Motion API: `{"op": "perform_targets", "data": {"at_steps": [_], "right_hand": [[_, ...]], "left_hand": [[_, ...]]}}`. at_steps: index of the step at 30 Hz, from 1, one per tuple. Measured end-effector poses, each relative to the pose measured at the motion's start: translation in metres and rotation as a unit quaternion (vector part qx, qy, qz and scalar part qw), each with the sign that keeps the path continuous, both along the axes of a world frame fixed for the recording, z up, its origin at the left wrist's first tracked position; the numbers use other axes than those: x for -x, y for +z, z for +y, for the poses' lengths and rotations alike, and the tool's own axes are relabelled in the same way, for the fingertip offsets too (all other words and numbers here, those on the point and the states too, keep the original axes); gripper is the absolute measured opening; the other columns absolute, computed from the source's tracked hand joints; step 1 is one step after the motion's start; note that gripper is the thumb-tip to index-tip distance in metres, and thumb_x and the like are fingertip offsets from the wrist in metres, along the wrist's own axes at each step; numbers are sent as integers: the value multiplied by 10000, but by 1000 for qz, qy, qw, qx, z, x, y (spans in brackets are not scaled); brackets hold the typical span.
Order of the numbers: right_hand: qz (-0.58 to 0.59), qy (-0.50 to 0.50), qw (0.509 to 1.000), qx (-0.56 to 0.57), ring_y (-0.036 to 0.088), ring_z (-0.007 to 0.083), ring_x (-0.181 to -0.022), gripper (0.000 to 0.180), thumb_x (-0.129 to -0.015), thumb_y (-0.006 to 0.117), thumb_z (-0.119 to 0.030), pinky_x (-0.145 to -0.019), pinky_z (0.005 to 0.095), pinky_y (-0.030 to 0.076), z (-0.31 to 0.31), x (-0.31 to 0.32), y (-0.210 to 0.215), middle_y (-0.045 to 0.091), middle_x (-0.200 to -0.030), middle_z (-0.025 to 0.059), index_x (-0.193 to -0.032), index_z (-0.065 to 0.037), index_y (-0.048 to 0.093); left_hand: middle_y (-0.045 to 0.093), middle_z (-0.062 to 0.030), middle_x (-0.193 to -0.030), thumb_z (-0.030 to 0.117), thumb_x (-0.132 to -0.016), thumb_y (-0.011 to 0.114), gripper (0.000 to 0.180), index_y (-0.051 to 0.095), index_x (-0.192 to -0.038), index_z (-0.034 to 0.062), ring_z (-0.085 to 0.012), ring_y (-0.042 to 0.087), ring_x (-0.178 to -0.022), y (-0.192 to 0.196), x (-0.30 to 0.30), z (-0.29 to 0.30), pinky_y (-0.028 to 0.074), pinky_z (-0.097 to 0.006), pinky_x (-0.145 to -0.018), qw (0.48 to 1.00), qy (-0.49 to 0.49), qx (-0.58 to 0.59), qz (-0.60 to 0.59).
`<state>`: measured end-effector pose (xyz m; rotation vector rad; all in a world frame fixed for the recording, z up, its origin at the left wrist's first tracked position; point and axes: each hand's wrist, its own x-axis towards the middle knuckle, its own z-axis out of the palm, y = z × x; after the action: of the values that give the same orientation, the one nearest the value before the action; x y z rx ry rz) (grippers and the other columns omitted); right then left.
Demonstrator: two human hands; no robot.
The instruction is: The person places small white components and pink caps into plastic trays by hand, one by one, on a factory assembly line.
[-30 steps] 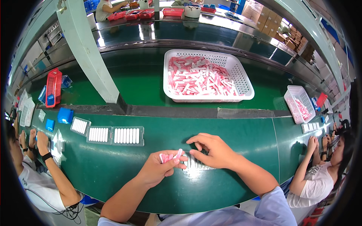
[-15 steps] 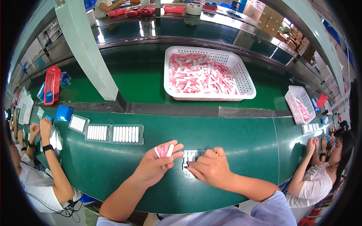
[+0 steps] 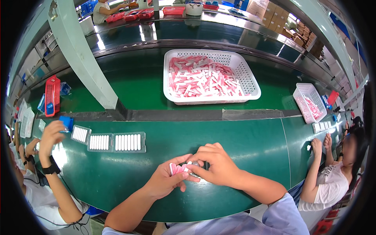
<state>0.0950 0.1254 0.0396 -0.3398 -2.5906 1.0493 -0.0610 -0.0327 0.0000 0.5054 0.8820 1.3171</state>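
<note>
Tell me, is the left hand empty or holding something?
Holding something: several pink and white sticks show in the grasp of the left hand.

Sticks (image 3: 203, 80) in basket (image 3: 211, 101) — trays (image 3: 143, 143) nearer, left

The bare left forearm (image 3: 127, 209) slants up and rightward; the left hand (image 3: 166, 178) is half curled, thumb bent inward. The right forearm (image 3: 262, 188) angles in leftward, the right hand (image 3: 216, 164) knuckles up, its bent fingers (image 3: 200, 155) meeting close at the left's fingertips.
</note>
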Motion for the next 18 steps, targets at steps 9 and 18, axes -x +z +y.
{"op": "perform_targets", "data": {"at_steps": [9,18], "right_hand": [[141,150,927,-314,583,159,-792,213,-905,718,-151,-787,345,422,17,-10,8,609,-896,-13,-1116,-160,733],[54,-12,976,212,584,132,-684,375,-935,693,-72,-677,302,475,-2,-19,-16,638,-793,11,-1303,-47,626]], "left_hand": [[700,-97,-1084,221,-1083,574,278,622,-1224,-14,-119,660,-739,-4,12,-9,412,-222,-504,995,-72,41,-51],[754,-89,-936,197,-1038,659,231,707,-1127,-11,-61,585,-602,7,0,-1,327,-213,-457,992,42,68,94]]}}
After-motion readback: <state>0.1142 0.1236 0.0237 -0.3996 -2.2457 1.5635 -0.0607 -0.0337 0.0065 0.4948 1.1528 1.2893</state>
